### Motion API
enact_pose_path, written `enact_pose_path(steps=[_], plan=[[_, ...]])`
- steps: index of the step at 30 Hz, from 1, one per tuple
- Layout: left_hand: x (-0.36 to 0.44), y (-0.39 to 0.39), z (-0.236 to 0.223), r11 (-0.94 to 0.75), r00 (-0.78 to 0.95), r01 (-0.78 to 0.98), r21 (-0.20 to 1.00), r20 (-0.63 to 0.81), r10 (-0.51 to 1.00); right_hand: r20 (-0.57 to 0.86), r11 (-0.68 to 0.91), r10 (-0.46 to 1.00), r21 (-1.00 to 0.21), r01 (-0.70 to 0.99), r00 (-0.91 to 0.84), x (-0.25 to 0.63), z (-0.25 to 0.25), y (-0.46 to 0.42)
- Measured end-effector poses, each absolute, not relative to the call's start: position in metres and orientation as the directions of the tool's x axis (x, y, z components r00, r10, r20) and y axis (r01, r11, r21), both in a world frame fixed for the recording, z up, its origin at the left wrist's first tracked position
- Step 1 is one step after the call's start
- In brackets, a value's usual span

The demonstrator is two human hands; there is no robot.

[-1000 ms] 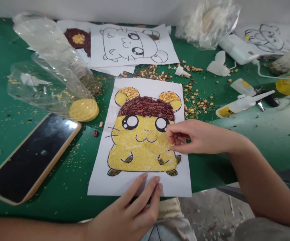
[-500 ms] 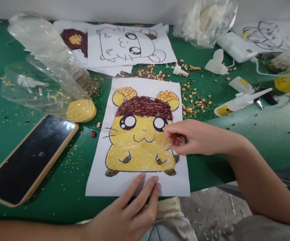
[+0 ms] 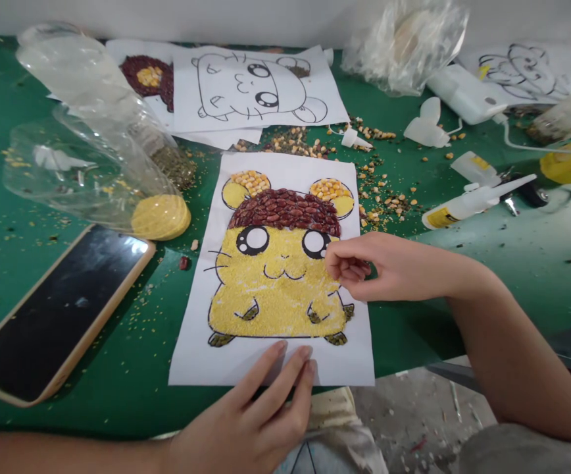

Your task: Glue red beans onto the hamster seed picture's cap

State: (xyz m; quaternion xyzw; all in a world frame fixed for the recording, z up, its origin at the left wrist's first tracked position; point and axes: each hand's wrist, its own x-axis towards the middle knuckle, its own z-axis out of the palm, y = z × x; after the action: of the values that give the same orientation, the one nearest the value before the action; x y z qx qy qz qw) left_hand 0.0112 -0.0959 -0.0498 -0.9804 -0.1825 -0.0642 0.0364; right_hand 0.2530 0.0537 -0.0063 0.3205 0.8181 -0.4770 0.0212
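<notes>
A white sheet with a hamster picture [image 3: 278, 309] lies flat at the table's near edge. Yellow grains cover its face and body, dark red beans [image 3: 283, 209] form a band over the head, and corn kernels [image 3: 332, 189] fill parts of the ears. Green bits mark the paws. My left hand [image 3: 268, 408] is open, its fingertips resting flat on the sheet's bottom margin. Over the picture's right cheek, just below the eye, my right hand [image 3: 364, 266] has its fingers curled in; whatever they hold, if anything, is hidden.
A phone [image 3: 61, 313] and a clear plastic bottle [image 3: 160, 214] lie on the left. Behind the sheet are another hamster outline [image 3: 250, 89] and scattered kernels [image 3: 295, 143]. A glue bottle [image 3: 463, 207], white corded device [image 3: 466, 92] and plastic bag [image 3: 406, 49] lie rightward.
My right hand has shifted very slightly up and to the right, with its fingers still curled. The left hand and the sheet look unmoved.
</notes>
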Motion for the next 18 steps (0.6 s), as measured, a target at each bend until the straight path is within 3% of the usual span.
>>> enact_pose_path(steps=[10, 18], plan=[[0.0105, -0.0931, -0.0495, -0.938, 0.930, 0.344, -0.043, 0.155, 0.334, -0.334, 0.373, 0.520, -0.739, 0.561, -0.786, 0.2499, -0.0065, 0.0538], [0.0115, -0.0959, -0.0499, -0.928, 0.918, 0.372, -0.029, 0.156, 0.364, -0.325, 0.349, 0.457, -0.791, 0.503, -0.828, 0.2540, -0.0067, 0.0579]])
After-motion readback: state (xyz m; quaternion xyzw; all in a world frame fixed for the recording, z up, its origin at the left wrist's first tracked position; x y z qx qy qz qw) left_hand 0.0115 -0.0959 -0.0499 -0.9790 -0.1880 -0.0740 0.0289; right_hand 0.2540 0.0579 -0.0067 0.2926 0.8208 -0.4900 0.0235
